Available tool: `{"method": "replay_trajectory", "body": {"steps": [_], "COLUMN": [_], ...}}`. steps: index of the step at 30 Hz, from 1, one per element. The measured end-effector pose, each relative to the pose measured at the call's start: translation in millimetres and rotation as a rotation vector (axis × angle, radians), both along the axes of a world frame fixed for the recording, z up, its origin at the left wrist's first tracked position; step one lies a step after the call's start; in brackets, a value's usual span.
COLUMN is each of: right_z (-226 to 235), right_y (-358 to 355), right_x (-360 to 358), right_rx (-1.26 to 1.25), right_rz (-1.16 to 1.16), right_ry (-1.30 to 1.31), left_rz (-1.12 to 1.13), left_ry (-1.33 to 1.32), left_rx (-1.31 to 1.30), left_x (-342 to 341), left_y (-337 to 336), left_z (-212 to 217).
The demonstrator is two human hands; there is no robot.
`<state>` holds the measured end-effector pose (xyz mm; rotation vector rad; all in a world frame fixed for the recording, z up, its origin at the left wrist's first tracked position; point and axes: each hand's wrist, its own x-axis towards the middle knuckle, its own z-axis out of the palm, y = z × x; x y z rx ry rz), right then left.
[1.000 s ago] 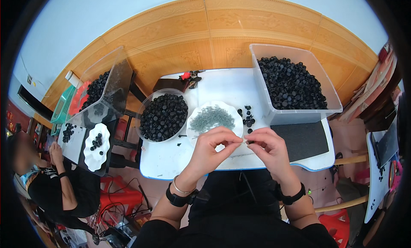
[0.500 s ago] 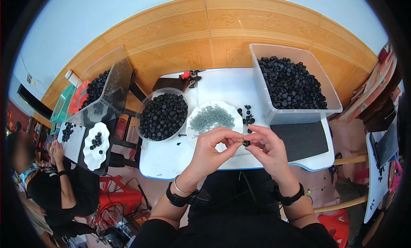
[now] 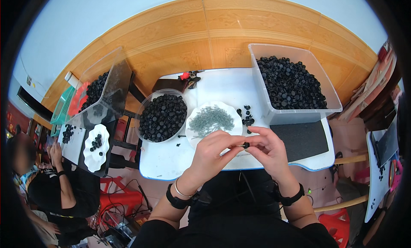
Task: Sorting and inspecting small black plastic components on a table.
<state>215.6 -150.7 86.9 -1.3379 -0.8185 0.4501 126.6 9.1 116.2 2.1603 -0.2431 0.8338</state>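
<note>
Small black cap (image 3: 246,145) pinched between fingers of left hand (image 3: 212,153) and right hand (image 3: 269,150), above white worktop (image 3: 171,158) front edge, near white plate (image 3: 201,134) of grey pieces.

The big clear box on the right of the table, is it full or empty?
Fairly full: the clear box holds a heap of small black caps covering its bottom, below the rim.

We see both forearms entering from below, each with a dark wristband. Our left hand (image 3: 212,152) and right hand (image 3: 267,149) meet at the fingertips, thumbs and forefingers pinched together, remaining fingers loosely curled, palms turned inward toward each other.
</note>
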Motion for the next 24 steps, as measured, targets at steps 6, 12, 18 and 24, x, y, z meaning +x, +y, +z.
{"method": "replay_trajectory", "body": {"steps": [6,12,18,24], "right_z": [-2.1,-3.4,-2.6,-2.4], "right_y": [-0.9,-2.6,-4.7,-11.5], "right_x": [1.0,2.0,4.3,11.4], "right_rx": [0.044,0.058,0.036,0.104], "right_rz": [0.005,0.001,-0.013,-0.08], "right_ry": [0.049,0.083,0.094,0.086], "left_rz": [0.066,0.072,0.07,0.088], "left_ry": [-0.05,-0.1,-0.086,-0.061], "left_rx": [-0.088,-0.026,-0.08,-0.129], "left_x": [-1.8,1.5,3.2,11.6], "left_y": [0.9,-4.2,-10.2,-12.7], "left_z": [-13.2,-18.9,-22.8,-23.6]}}
